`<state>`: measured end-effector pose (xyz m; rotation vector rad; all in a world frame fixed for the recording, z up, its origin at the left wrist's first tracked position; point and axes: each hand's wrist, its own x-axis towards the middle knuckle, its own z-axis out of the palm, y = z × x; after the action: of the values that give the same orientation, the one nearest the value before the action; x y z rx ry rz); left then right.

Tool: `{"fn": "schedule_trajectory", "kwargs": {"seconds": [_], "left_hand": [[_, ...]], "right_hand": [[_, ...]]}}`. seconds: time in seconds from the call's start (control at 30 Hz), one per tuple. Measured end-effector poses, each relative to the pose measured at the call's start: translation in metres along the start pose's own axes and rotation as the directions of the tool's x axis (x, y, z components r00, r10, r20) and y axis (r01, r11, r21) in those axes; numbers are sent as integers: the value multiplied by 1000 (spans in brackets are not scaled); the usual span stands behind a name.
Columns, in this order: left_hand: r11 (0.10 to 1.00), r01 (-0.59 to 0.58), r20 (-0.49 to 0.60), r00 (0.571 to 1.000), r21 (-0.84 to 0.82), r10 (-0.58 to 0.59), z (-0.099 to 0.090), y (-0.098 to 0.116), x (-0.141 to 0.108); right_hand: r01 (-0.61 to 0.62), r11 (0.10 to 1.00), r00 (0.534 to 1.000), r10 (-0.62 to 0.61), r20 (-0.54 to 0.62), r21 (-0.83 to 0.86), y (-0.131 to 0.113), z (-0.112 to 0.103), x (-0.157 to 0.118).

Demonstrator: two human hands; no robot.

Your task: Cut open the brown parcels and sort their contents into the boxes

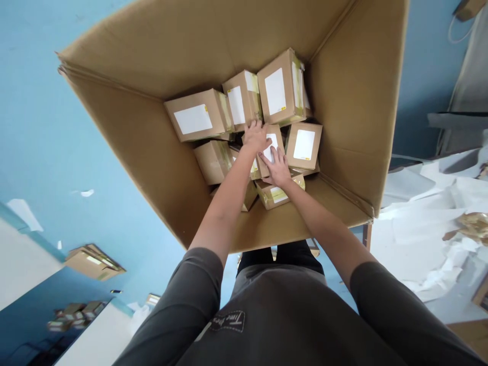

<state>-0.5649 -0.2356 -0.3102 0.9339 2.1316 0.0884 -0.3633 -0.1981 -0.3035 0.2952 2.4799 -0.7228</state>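
Deep inside a large open cardboard carton (354,101), both my hands rest on a small brown cardboard box (275,133) with a white label. My left hand (256,136) lies across its upper left part, fingers stretched forward and thumb out to the side. Lower down, my right hand (279,168) is spread over the label and the near side. The undersides of both hands are hidden. Right of them sits another labelled box (315,142). A taped box (272,201) lies beneath my right hand, and a plain box (209,165) is left of my left forearm.
Three labelled boxes line the carton's far side: a left one (177,109), a middle one (246,107) and a taller right one (263,79). White paper sheets (415,223) are heaped at right. Flattened cardboard (86,262) lies on the blue floor (114,213) at left.
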Motion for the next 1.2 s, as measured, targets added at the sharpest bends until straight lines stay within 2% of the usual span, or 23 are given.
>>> {"fn": "schedule_trajectory", "kwargs": {"seconds": [0.1,0.23,0.43,0.57,0.7,0.83,0.97,1.1,1.2], "left_hand": [[999,12,-60,998,-44,-15,2,-3,-25],[993,32,-151,987,-117,-49,9,-21,-53],[983,-37,-242,970,-182,-9,13,-41,-67],[981,-55,-298,955,-187,-3,-9,-37,-86],[981,-100,-366,930,-167,32,-55,-23,-118],[974,-181,-449,888,-138,101,-112,4,-160],[961,-267,-491,848,-68,201,-168,46,-205],[916,-400,-463,805,38,370,-209,112,-247],[845,-524,-417,748,107,516,-219,177,-273]], "right_hand": [[-15,1000,1000,15,-6,-8,-2,4,-7],[6,1000,1000,-6,-2,-15,0,0,-12],[101,993,994,-103,-25,-64,0,-6,-12],[122,989,988,-129,-80,-87,-19,-19,-22],[85,986,985,-105,-134,-144,-49,-56,-41],[25,978,970,-74,-231,-209,-83,-107,-73],[-57,966,923,-46,-383,-251,-113,-156,-126],[-214,949,854,68,-516,-230,-129,-190,-200],[-338,928,785,185,-592,-158,-125,-201,-263]]}}
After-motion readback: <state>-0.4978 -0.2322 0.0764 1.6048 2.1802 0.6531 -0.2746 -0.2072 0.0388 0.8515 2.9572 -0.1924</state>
